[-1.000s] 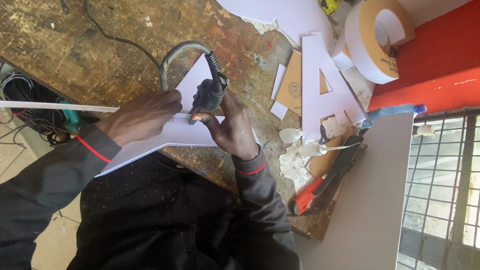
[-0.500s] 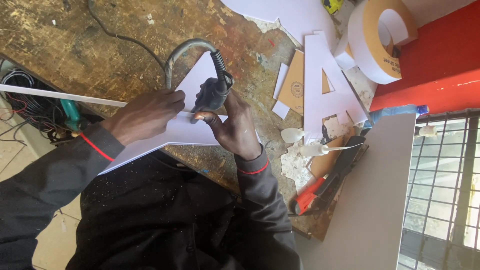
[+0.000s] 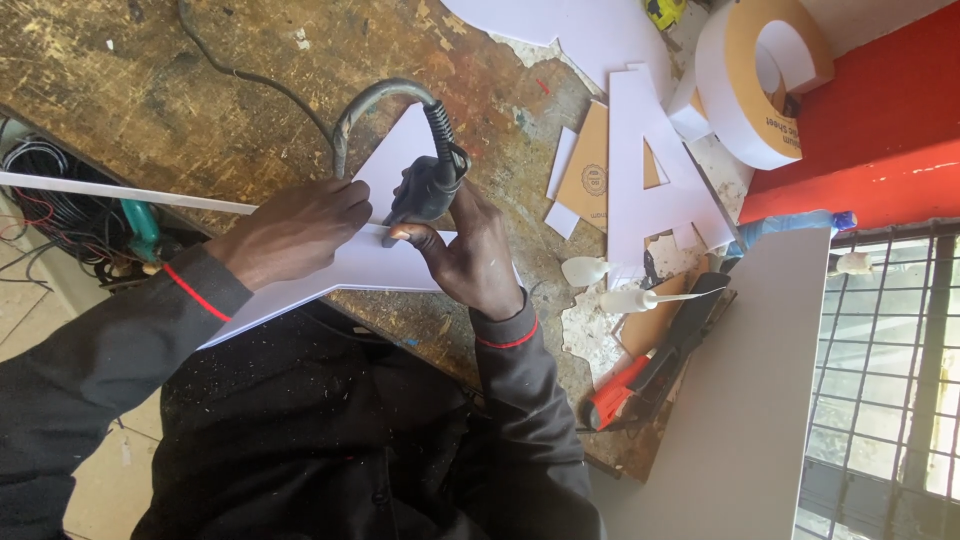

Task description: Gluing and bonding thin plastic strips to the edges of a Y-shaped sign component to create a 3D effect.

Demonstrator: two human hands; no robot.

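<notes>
While the left hand [image 3: 305, 228] presses the white sheet [image 3: 375, 262] flat (fingers spread), the right hand [image 3: 470, 250] grips the black tool [image 3: 425, 185].

White letter-A cutout [image 3: 645, 170] lies on worn wooden counter [image 3: 150, 90], w/ curved foam letter [image 3: 745, 85] just beyond; red-handled cutter [image 3: 630, 385] near counter edge; window grille [image 3: 885, 390] at right.

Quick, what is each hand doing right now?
Left hand: lies flat on the white sheet, holding nothing.
Right hand: closed around the dark corded tool.
</notes>
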